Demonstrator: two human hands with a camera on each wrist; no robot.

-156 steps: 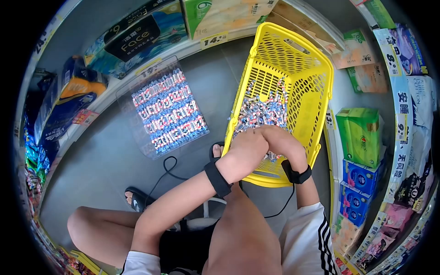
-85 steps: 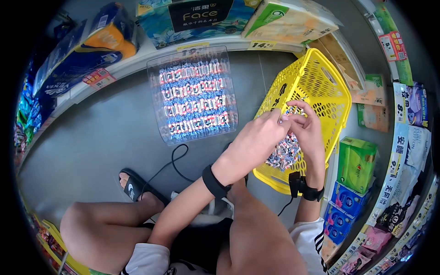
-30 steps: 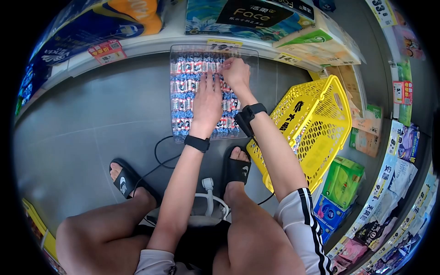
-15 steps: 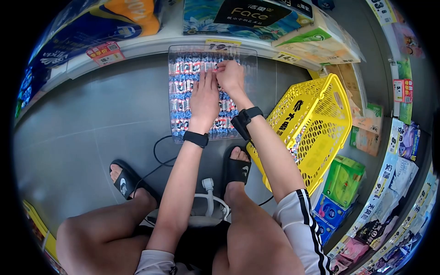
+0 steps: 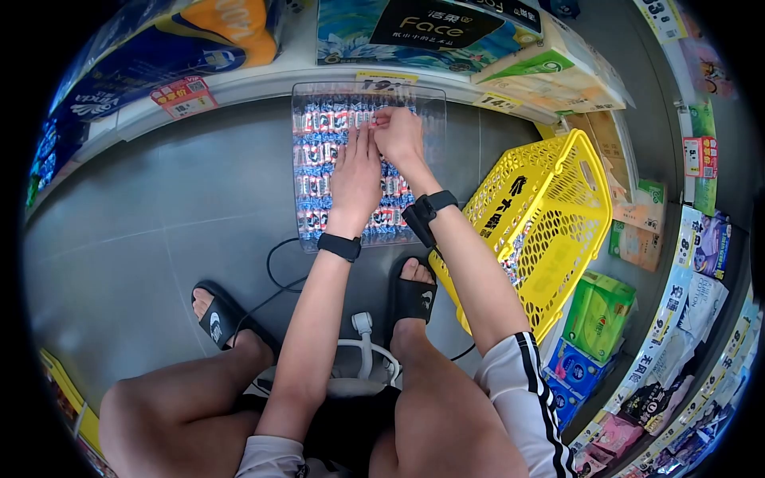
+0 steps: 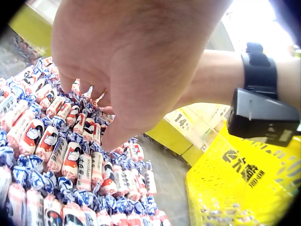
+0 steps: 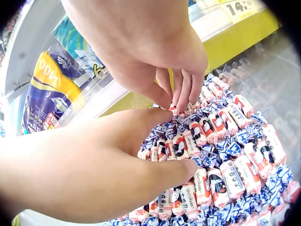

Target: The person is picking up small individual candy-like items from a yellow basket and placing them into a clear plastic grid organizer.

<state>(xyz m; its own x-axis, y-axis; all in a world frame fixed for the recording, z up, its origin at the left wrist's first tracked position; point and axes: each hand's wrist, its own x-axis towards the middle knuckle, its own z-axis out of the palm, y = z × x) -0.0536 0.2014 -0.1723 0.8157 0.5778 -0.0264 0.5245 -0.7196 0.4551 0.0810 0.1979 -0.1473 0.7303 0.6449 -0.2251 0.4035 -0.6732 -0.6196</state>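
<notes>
A clear box (image 5: 301, 215) on the floor holds rows of wrapped candies (image 5: 312, 185) in blue, white and red. The left hand (image 5: 356, 185) rests on the middle rows with its fingers extended; in the right wrist view this left hand (image 7: 94, 165) has its thumb apart over the candies. Beside its fingertips, the right hand (image 5: 400, 142) is at the upper row. The right wrist view shows the right hand's (image 7: 146, 47) thumb and fingers pinching a candy (image 7: 175, 111), mostly covered by them. In the left wrist view, the left hand (image 6: 117, 61) hides the right hand's fingers.
Right of the box, a yellow basket (image 5: 530, 163) leans at an angle with loose candies (image 5: 516, 255) inside. Shelves of tissue packs (image 5: 598, 315) curve around the back and right. A black cable (image 5: 272, 267) and sandalled feet (image 5: 223, 319) are below the box.
Both hands have left the basket, where they were together, and come over the box to the left. Over the last half second they have barely moved.
</notes>
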